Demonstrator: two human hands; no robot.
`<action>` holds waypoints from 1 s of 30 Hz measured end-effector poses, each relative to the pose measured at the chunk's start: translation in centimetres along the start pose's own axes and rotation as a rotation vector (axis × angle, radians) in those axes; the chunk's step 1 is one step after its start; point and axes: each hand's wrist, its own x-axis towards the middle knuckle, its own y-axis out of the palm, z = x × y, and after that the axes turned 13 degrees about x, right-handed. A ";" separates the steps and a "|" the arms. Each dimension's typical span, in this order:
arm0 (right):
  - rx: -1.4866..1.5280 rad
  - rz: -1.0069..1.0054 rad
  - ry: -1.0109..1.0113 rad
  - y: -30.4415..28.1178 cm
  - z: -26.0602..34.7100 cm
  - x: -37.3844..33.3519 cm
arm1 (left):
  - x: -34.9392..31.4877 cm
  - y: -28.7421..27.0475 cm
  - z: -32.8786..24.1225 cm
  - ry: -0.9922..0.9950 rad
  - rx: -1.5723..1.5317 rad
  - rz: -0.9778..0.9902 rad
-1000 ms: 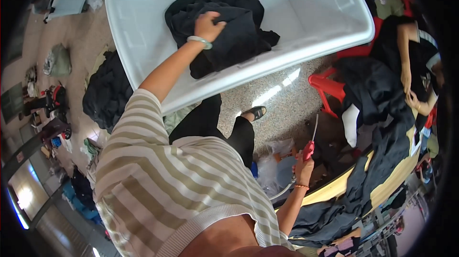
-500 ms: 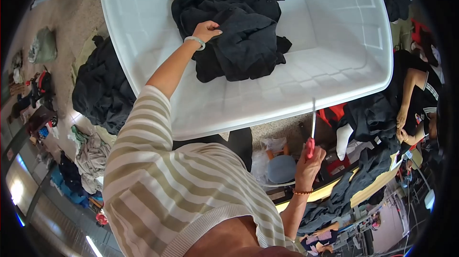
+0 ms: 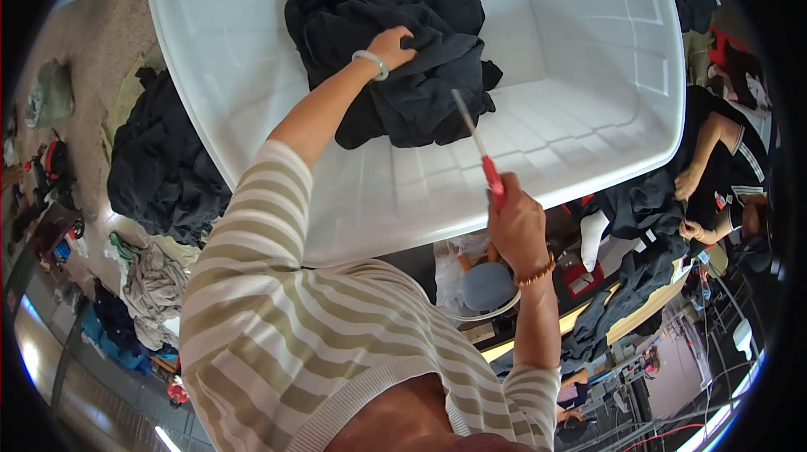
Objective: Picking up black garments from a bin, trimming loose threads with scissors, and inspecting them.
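Note:
A heap of black garments (image 3: 378,7), with a small button showing, lies inside a large white plastic tub (image 3: 588,23). My left hand (image 3: 392,49) is over the heap, its fingers curled and pinching a fold of the black cloth. Above the near wall of the tub, my right hand (image 3: 517,221) is closed around a red-handled tool (image 3: 493,181) with a long, thin metal blade or shaft. The tool's tip points up and left toward the garments, apart from my left hand; its exact kind cannot be made out.
Another black cloth pile (image 3: 164,158) lies on the floor left of the tub, with a grey cloth heap (image 3: 160,275) nearer. A blue-grey stool seat (image 3: 487,286) is below the tub's near rim. At right, a co-worker's hands (image 3: 689,208) handle dark cloth.
My right hand has swung up and left, bringing the red-handled tool over the tub. My left hand has shifted right across the garments and pinches a fold.

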 end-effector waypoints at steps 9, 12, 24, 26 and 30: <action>-0.178 0.220 0.076 0.9 -0.7 5.0 | -14.1 1.5 1.0 0.084 -0.145 0.141; -0.220 0.207 0.208 0.2 -1.6 6.4 | -16.6 -0.1 -0.6 0.092 -0.112 0.217; -0.057 0.638 0.074 1.6 0.8 3.3 | -21.6 0.1 0.8 0.033 -0.018 0.244; -0.019 0.658 0.077 1.4 1.0 2.8 | -22.1 -0.2 0.6 0.024 -0.069 0.227; -0.177 0.381 0.199 0.9 -1.7 4.0 | -23.0 -1.0 -0.1 0.096 -0.035 0.355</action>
